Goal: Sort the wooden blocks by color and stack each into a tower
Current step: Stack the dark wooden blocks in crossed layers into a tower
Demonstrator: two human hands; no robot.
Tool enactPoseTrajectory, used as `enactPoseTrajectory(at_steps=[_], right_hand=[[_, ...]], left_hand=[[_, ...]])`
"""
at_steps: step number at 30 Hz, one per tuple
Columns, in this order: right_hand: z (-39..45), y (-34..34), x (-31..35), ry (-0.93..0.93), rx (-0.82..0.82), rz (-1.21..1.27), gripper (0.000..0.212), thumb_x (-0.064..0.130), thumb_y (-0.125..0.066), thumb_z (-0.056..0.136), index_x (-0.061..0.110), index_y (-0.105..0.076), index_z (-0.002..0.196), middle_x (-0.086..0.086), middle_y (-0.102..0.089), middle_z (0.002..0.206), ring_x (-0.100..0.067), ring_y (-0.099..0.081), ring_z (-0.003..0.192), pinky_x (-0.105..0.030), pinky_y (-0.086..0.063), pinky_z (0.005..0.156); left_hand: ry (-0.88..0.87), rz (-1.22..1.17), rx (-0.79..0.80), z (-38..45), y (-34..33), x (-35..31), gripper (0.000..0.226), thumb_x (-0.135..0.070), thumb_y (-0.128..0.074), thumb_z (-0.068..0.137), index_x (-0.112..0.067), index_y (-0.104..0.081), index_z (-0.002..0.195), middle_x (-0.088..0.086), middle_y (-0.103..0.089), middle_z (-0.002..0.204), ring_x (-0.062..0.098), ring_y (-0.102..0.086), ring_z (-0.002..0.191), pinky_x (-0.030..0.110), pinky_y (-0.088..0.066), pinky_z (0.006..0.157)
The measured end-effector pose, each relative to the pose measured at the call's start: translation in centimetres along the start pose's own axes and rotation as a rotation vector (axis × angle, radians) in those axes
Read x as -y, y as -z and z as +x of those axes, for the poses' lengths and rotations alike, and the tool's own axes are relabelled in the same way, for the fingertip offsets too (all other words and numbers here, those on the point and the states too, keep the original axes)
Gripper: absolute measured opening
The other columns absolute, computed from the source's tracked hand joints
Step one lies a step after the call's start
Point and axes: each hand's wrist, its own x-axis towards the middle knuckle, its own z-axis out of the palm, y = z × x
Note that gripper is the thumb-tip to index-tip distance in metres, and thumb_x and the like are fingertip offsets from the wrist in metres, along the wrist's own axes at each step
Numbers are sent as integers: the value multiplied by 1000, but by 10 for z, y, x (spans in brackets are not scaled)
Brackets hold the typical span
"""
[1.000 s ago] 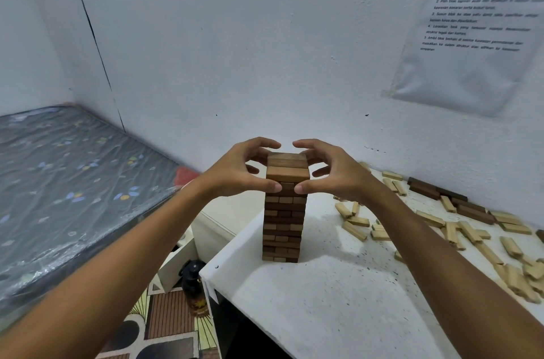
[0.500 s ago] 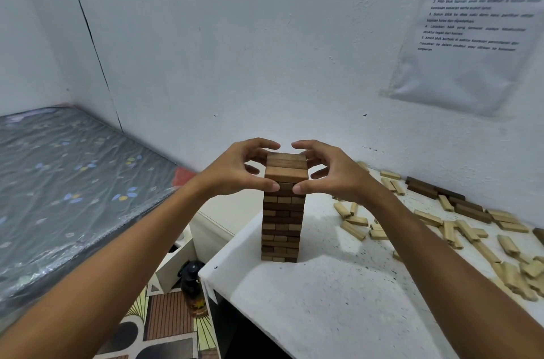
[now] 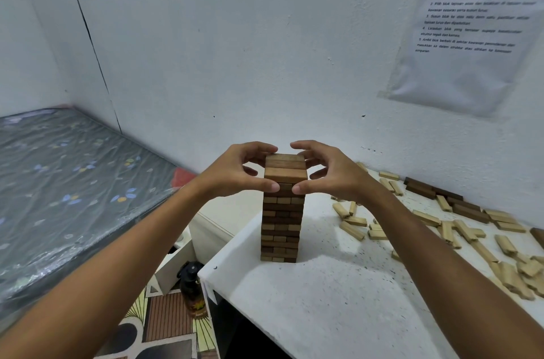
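Note:
A tall tower of brown wooden blocks (image 3: 281,223) stands near the left corner of the white table (image 3: 338,300). My left hand (image 3: 235,172) curls round the tower's top from the left, thumb against the front below the top layer. My right hand (image 3: 332,172) does the same from the right, its thumb tip nearly meeting the left thumb. The top layer of blocks (image 3: 285,167) sits between my fingers. Several pale loose blocks (image 3: 459,232) lie scattered on the table to the right, and a few dark blocks (image 3: 435,192) lie along the wall.
The table's left edge and front corner are close to the tower. A mattress (image 3: 67,182) lies at the left, lower than the table. A dark bottle (image 3: 192,289) stands on the patterned floor beside the table. A printed sheet (image 3: 471,29) hangs on the wall.
Both hands stay clasped on the tower's top. The thumbs have slid slightly lower and closer together on the front face.

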Motion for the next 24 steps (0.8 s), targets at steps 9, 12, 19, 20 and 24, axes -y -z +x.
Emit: enactPoseTrajectory(at_steps=[9, 12, 19, 20, 24], right_hand=[[0, 0, -1, -1, -9, 1, 78, 33, -85, 69, 35, -47, 137, 4, -58, 124, -9, -59, 110, -37, -54, 93], [0, -1, -1, -6, -14, -1, 80, 38, -85, 66, 36, -47, 136, 5, -59, 124, -7, -59, 110, -34, -55, 91], [0, 1, -2, -3, -12, 2, 79, 32, -87, 69, 35, -47, 137, 6, -57, 124, -9, -59, 110, -36, -55, 92], [-1, 1, -1, -3, -11, 2, 79, 37, -85, 68, 35, -47, 137, 8, -57, 123, -9, -59, 109, -35, -55, 91], [-4, 8, 4, -11, -41, -22, 73, 54, -69, 71, 34, -47, 137, 10, -58, 123, -6, -60, 109, -29, -52, 90]], left_hand=[[6, -22, -33, -1, -1, 0, 76, -55, -79, 57, -26, -59, 124, -6, -67, 119, 6, -62, 112, 40, -53, 96], [3, -15, -34, -1, -1, 0, 82, -55, -78, 57, -21, -59, 128, -6, -67, 120, 5, -62, 112, 38, -54, 96], [-12, 8, -38, -1, 0, -1, 79, -58, -76, 59, -25, -58, 128, -10, -65, 122, 3, -61, 111, 32, -54, 93], [-16, 18, -45, 0, 1, -2, 76, -59, -75, 60, -27, -58, 127, -11, -65, 122, 2, -61, 112, 30, -54, 93], [-38, 80, -88, 2, 6, -14, 63, -64, -71, 67, -32, -60, 121, -15, -64, 121, 0, -59, 113, 28, -52, 94]])
